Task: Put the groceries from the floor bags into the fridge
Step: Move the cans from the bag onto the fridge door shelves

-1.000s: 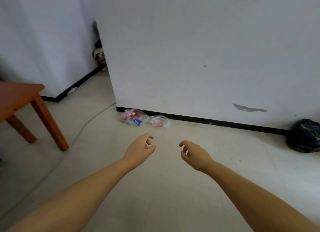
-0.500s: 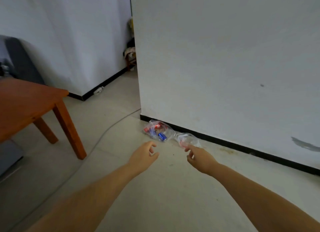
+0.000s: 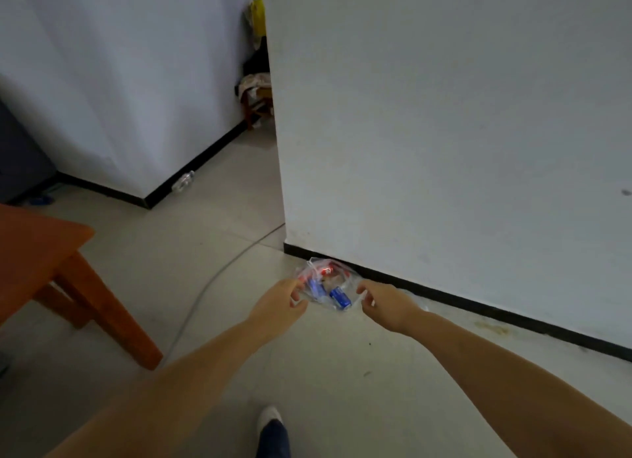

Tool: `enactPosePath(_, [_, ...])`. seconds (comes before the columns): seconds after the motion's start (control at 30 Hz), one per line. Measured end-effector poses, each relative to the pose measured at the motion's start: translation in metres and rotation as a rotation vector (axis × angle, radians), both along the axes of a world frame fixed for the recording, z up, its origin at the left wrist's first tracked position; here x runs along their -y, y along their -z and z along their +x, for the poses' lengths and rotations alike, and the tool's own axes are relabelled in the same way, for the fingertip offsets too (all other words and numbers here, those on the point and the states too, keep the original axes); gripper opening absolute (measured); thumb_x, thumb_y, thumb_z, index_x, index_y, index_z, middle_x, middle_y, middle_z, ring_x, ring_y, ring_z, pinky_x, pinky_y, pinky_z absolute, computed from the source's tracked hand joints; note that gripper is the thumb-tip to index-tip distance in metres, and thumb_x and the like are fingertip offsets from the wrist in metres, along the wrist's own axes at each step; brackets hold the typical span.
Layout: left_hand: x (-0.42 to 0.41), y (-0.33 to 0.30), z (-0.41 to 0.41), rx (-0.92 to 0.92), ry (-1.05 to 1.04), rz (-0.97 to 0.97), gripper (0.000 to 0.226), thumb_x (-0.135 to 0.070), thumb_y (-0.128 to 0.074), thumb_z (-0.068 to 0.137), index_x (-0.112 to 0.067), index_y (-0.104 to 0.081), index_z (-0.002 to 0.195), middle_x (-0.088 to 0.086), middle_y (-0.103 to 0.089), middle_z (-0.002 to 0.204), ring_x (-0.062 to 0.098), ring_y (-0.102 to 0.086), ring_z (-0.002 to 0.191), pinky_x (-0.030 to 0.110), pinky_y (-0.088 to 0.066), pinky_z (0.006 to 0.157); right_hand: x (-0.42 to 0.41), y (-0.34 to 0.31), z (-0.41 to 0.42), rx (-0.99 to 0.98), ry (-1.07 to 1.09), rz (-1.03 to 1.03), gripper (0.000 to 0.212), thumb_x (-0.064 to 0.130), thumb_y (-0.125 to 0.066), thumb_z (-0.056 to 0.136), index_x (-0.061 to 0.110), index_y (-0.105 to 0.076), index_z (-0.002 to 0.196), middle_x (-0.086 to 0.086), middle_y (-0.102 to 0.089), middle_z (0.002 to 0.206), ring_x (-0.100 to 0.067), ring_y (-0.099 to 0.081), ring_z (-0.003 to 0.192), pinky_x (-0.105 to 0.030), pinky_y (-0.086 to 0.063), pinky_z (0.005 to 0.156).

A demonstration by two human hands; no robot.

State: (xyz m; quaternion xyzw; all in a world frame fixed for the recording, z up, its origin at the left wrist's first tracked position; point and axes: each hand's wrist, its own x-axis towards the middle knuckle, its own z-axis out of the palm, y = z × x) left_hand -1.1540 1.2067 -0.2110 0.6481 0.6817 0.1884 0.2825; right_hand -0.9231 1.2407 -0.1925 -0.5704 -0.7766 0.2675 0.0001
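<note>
Reaching either side of the clear bag (image 3: pixel 325 286) — both hands, left hand (image 3: pixel 278 308) and right hand (image 3: pixel 384 303), loosely curled, gripping nothing.

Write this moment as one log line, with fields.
stage: reaching | left hand: at clear bag, grip unclear | right hand: same | bag: on floor by wall | fridge: not in view

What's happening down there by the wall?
A person is reaching with both hands for a clear plastic bag of groceries lying on the floor against the base of the wall. Blue and red cans or packets show through the plastic. The left hand and right hand are at either side of the bag with fingers curled, though it is hard to tell whether they grip it yet. A wooden table stands off to the left. No fridge is in view.
</note>
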Motion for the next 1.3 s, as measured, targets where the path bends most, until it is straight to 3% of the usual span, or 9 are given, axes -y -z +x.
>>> enactPosePath(0.13, [-0.095, 0.006, -0.026, -0.03, 0.143, -0.066, 0.027, -0.019, -0.059, 0.088, -0.012, -0.058, 0.114, -0.002, -0.054, 0.091, 0.013, -0.051, 0.079, 0.021, -0.04, 0.073, -0.066, 0.017, -0.017, 0.011, 0.136, -0.079, 0.031, 0.021, -0.044, 0.094, 0.019, -0.051, 0.124, -0.009, -0.063, 0.114, -0.024, -0.062, 0.097, -0.038, -0.05, 0.088])
enactPosePath(0.27, [-0.173, 0.017, -0.024, -0.021, 0.226, -0.144, 0.023, -0.019, -0.057, 0.089, -0.013, -0.059, 0.111, 0.001, -0.058, 0.093, 0.02, -0.058, 0.085, 0.027, -0.044, 0.076, -0.111, 0.039, -0.02, -0.019, 0.262, -0.147, 0.031, 0.021, -0.046, 0.093, 0.022, -0.051, 0.124, -0.007, -0.064, 0.112, -0.022, -0.063, 0.095, -0.038, -0.052, 0.087])
enactPosePath(0.5, [-0.258, 0.1, -0.005, -0.014, 0.43, -0.274, 0.019, -0.02, -0.049, 0.095, -0.015, -0.06, 0.11, 0.001, -0.061, 0.105, 0.009, -0.055, 0.088, 0.021, -0.044, 0.078, -0.186, 0.115, -0.011, -0.058, 0.435, -0.282, 0.027, 0.021, -0.05, 0.094, 0.022, -0.052, 0.121, 0.001, -0.062, 0.106, -0.012, -0.062, 0.088, -0.027, -0.053, 0.082])
enactPosePath(0.63, [-0.312, 0.194, -0.009, -0.05, 0.438, -0.371, 0.019, -0.016, -0.045, 0.095, -0.015, -0.062, 0.105, 0.003, -0.064, 0.107, 0.014, -0.059, 0.093, 0.029, -0.049, 0.087, -0.24, 0.194, -0.005, -0.022, 0.424, -0.352, 0.029, 0.024, -0.047, 0.096, 0.023, -0.051, 0.124, 0.002, -0.062, 0.109, -0.013, -0.061, 0.092, -0.028, -0.052, 0.084])
enactPosePath(0.87, [-0.383, 0.413, 0.005, -0.044, 0.525, -0.474, 0.02, -0.019, -0.042, 0.097, -0.017, -0.06, 0.105, -0.001, -0.061, 0.106, 0.009, -0.056, 0.091, 0.023, -0.047, 0.086, -0.302, 0.416, -0.015, 0.003, 0.519, -0.442, 0.027, 0.024, -0.042, 0.096, 0.025, -0.051, 0.121, 0.003, -0.061, 0.115, -0.014, -0.058, 0.095, -0.025, -0.048, 0.083])
enactPosePath(1.0, [-0.439, 0.532, 0.028, -0.082, 0.677, -0.416, 0.023, -0.02, -0.042, 0.097, -0.015, -0.062, 0.109, 0.002, -0.064, 0.11, 0.014, -0.059, 0.096, 0.026, -0.045, 0.084, -0.343, 0.544, -0.018, -0.019, 0.556, -0.373, 0.027, 0.02, -0.041, 0.095, 0.021, -0.057, 0.117, 0.0, -0.061, 0.114, -0.019, -0.06, 0.094, -0.03, -0.047, 0.081])
enactPosePath(1.13, [-0.505, 0.626, 0.052, -0.136, 0.761, -0.288, 0.019, -0.018, -0.044, 0.096, -0.015, -0.062, 0.102, 0.006, -0.066, 0.1, 0.02, -0.062, 0.09, 0.032, -0.049, 0.081, -0.382, 0.648, -0.009, -0.044, 0.557, -0.256, 0.026, 0.021, -0.037, 0.1, 0.012, -0.06, 0.107, -0.008, -0.059, 0.108, -0.026, -0.06, 0.092, -0.033, -0.046, 0.078])
enactPosePath(1.3, [-0.565, 0.7, 0.053, -0.419, 1.206, -0.263, 0.018, -0.017, -0.051, 0.088, -0.02, -0.067, 0.098, 0.005, -0.068, 0.093, 0.02, -0.062, 0.081, 0.037, -0.052, 0.077, -0.419, 0.727, -0.006, -0.06, 0.477, -0.161, 0.03, 0.032, -0.043, 0.098, 0.02, -0.053, 0.124, -0.001, -0.052, 0.123, -0.018, -0.057, 0.104, -0.032, -0.048, 0.09])
